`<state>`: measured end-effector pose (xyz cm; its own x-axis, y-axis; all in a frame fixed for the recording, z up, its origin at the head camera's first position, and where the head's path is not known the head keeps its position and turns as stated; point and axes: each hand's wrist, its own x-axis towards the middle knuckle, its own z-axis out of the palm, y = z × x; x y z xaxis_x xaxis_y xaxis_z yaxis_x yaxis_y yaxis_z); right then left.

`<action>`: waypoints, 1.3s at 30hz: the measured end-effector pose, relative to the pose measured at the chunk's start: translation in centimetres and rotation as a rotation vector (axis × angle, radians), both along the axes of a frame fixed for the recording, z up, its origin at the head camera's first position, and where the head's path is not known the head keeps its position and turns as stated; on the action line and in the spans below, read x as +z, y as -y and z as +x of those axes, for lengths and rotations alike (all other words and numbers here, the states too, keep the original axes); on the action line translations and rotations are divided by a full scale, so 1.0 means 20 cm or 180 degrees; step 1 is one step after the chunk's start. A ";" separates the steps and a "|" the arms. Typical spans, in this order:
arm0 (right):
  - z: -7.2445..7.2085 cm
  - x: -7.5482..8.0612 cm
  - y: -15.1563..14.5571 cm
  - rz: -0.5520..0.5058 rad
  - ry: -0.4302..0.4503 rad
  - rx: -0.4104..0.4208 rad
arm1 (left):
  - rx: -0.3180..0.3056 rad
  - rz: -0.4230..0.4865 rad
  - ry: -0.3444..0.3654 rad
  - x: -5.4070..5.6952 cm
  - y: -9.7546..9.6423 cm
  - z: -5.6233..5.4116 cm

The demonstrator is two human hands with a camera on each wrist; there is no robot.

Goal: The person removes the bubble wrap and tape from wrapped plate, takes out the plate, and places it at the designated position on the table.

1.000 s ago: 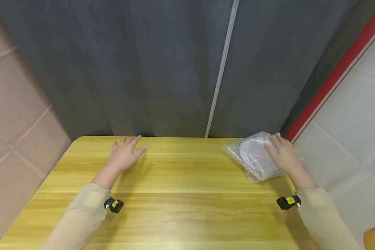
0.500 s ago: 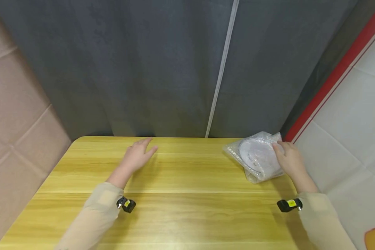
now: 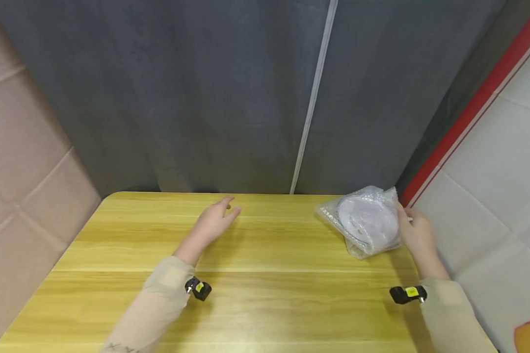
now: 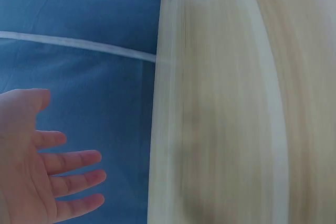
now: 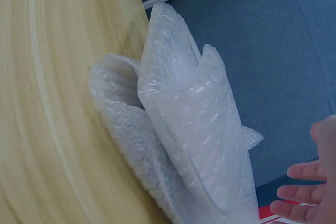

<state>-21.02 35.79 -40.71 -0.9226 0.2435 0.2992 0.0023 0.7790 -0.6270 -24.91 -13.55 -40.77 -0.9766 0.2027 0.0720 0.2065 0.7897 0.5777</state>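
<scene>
A bubble-wrapped bundle (image 3: pixel 368 220) lies on the right end of the wooden table, with a round, flat white shape showing through the clear wrap. In the right wrist view the bubble wrap (image 5: pixel 194 124) stands in folds, one flap curling open toward the camera. Just right of the bundle is my right hand (image 3: pixel 417 235), its fingers spread and extended beside the wrap. My left hand (image 3: pixel 212 223) hovers over the table left of the middle, holding nothing. Its palm and spread fingers show in the left wrist view.
The wooden table (image 3: pixel 265 294) ends at a dark grey curtain (image 3: pixel 203 98) with a pale vertical strip. Tiled panels stand on both sides; the right-hand panel (image 3: pixel 503 196) is close to my right hand and has a red border.
My left hand has moved right across the table. The right hand has slid off the top of the bundle to its right side. The bundle has stayed where it was.
</scene>
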 end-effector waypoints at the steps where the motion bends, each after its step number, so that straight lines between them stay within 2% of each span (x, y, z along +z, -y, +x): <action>1: 0.00 0.00 0.00 -0.0061 0.0029 -0.0061 | 0.0005 0.0036 0.0004 0.00 -0.02 0.00; 11: 0.06 -0.07 -0.04 -0.0452 0.0384 -0.0533 | 0.0029 0.0460 0.0192 -0.06 -0.20 0.01; 18: 0.08 -0.11 -0.07 -0.0539 0.0466 -0.0686 | -0.0058 0.0696 0.0385 -0.10 -0.32 0.01; 24: 0.11 -0.13 -0.07 -0.0749 0.0489 -0.0813 | -0.0136 0.0795 0.0381 -0.14 -0.40 0.00; 29: 0.11 -0.17 -0.08 -0.0794 0.0590 -0.0901 | -0.0186 0.0953 0.0430 -0.14 -0.46 0.00; 36: 0.12 -0.18 -0.09 -0.1341 0.0901 -0.0967 | -0.0245 0.1294 0.0630 -0.15 -0.54 0.02; 39: 0.11 -0.19 -0.08 -0.1520 0.0904 -0.0986 | -0.0222 0.1417 0.0673 -0.16 -0.57 0.03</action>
<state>-18.78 37.49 -44.48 -0.8154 0.5580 -0.1544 0.4001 0.3503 -0.8469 -24.39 -2.19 -43.87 -0.9644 0.2626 -0.0318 0.0919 0.4455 0.8905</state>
